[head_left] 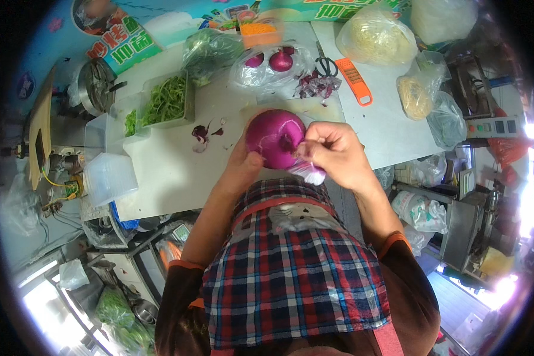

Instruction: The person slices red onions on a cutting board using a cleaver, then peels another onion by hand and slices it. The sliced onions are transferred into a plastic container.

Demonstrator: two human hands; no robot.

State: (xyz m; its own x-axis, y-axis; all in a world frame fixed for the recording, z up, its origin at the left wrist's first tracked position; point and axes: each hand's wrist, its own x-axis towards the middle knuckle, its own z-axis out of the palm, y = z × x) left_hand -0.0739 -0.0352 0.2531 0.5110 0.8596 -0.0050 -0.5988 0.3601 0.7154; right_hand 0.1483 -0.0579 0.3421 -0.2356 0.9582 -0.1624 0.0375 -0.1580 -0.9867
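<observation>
A large purple onion (pixel 269 133) is held up in front of my apron, above the near part of the white table. My left hand (pixel 244 162) cups it from the left, thumb on its near side and the fingers mostly hidden behind it. At the onion's right side, my right hand (pixel 331 151) pinches a piece of loose onion skin (pixel 310 171). The strip hangs below my fingertips, pale on its inner face. Beyond the onion, more purple onions (pixel 281 61) lie in a clear plastic bag. Beside that bag sits a heap of peeled skins (pixel 317 85).
Scissors (pixel 325 64) and an orange grater (pixel 355 82) lie at the back right. Bagged noodles (pixel 414 98) stand farther right. At left are a tub of cut greens (pixel 167 100) and stacked clear containers (pixel 109 178). Skin scraps (pixel 200 133) dot the white table (pixel 169 173).
</observation>
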